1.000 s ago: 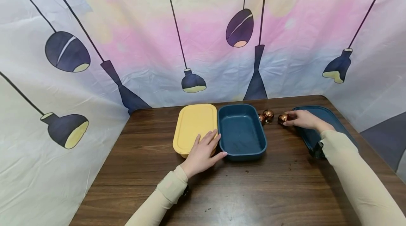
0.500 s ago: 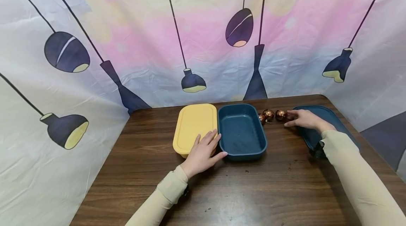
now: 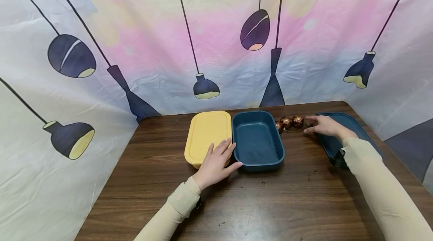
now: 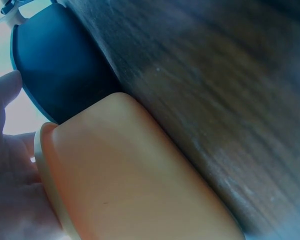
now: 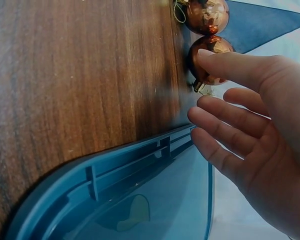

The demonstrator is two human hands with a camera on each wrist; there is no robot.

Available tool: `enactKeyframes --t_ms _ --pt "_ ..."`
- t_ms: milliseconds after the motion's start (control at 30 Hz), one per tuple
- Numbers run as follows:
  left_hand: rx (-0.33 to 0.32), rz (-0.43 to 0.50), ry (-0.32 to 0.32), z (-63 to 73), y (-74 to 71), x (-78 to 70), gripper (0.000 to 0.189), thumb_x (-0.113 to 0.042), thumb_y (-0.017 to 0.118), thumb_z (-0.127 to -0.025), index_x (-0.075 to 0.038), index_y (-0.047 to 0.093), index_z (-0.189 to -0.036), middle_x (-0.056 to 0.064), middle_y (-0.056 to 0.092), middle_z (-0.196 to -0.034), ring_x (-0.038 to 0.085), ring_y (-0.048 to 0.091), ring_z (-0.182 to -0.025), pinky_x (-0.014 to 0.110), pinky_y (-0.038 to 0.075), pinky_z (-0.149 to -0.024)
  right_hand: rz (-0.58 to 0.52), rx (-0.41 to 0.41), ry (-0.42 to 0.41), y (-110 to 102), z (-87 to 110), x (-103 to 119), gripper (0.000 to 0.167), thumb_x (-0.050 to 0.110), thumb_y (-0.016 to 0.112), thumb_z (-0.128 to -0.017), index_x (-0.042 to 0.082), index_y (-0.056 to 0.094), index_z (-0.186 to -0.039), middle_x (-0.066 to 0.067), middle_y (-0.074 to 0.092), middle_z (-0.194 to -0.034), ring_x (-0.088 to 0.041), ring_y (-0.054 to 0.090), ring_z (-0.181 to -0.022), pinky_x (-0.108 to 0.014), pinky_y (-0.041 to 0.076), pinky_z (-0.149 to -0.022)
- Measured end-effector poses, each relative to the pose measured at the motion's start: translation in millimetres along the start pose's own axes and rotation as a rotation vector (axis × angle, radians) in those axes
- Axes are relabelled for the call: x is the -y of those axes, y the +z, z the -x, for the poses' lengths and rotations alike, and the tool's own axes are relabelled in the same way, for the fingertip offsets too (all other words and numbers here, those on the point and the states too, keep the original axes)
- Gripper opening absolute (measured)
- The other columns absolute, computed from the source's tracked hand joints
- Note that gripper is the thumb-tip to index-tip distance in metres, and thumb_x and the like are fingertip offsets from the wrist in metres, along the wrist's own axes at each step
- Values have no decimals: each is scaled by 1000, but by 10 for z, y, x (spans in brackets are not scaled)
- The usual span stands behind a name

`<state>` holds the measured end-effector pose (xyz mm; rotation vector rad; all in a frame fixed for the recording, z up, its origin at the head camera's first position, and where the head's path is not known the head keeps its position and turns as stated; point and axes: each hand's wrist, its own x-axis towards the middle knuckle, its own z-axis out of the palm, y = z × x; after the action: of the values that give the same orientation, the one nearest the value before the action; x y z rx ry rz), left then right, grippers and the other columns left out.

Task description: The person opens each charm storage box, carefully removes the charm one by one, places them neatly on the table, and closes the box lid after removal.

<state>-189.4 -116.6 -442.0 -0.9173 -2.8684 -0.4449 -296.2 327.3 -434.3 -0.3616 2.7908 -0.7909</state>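
Note:
My left hand (image 3: 214,165) lies with straight fingers over the near right corner of a yellow lidded box (image 3: 207,132). Its thumb reaches the rim of an uncovered dark blue box (image 3: 260,167) alongside. Right of that box sit shiny copper Christmas balls: one (image 3: 279,126) against its side, a second (image 3: 286,122) and a third (image 3: 297,122) in a row. Just right of the third ball, my right hand (image 3: 327,126) holds nothing, its fingers spread and relaxed. In the right wrist view, the thumb overlaps the nearest ball (image 5: 216,46); a gold cap shows below it.
A dark blue lid (image 3: 346,120) lies beneath the right hand and forearm, its ribbed rim facing up. Small water drops (image 3: 263,183) dot the wooden table (image 3: 264,211). Behind the table's far edge hangs a cloth (image 3: 223,38) printed with lamps.
The third ball has left the right hand's fingertips and moved left, up beside the other balls. The right hand has let go and stays nearly in place. The left hand has not moved.

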Motion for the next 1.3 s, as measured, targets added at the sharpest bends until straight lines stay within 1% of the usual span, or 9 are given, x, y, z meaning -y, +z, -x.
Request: enactKeyframes --t_ms 200,467,567,733,900,1100,1300 --pt "2 -2 0 3 -6 -5 74 -57 53 -100 -9 41 -155 10 29 -164 27 28 -150 60 14 -120 6 -5 9 -9 -6 -17 78 31 67 -98 -15 31 -150 -41 46 -138 -57 49 -120 -64 46 -92" --pt "-5 2 8 6 1 -4 74 -56 54 -100 -8 42 -155 11 30 -163 27 29 -150 60 14 -119 -8 -5 2 -28 25 -6 74 28 65 -99 -14 32 -150 -41 45 -139 -57 48 -121 -64 45 -93" --pt "-5 2 10 8 4 -1 74 -56 53 -100 -9 41 -155 11 30 -163 27 29 -150 60 15 -119 4 -2 -7 -49 28 14 73 27 66 -99 -15 33 -149 -40 47 -138 -57 49 -120 -64 46 -92" --pt "-8 5 11 9 -1 0 73 -56 54 -100 -8 41 -155 11 30 -163 27 29 -150 61 15 -119 44 -25 -24 -90 14 41 70 28 66 -99 -14 38 -147 -38 52 -133 -54 52 -117 -63 46 -91" --pt "-2 5 10 13 -16 -8 74 -56 54 -100 -8 41 -155 11 30 -163 28 29 -149 61 15 -119 51 -25 -17 -121 22 52 72 27 67 -98 -13 36 -149 -38 52 -133 -54 53 -116 -64 46 -91" --pt "-4 12 14 18 -36 -18 73 -55 55 -100 -8 42 -154 12 31 -163 29 30 -149 63 16 -118 69 -21 -30 -204 34 92 71 27 67 -98 -13 36 -149 -38 50 -136 -56 50 -120 -66 44 -93" --pt "3 9 6 20 -38 -21 74 -56 54 -100 -9 41 -155 10 30 -163 28 29 -150 62 15 -119 79 -36 -27 -300 9 163 70 27 66 -98 -11 37 -149 -38 49 -137 -55 50 -121 -66 44 -94"
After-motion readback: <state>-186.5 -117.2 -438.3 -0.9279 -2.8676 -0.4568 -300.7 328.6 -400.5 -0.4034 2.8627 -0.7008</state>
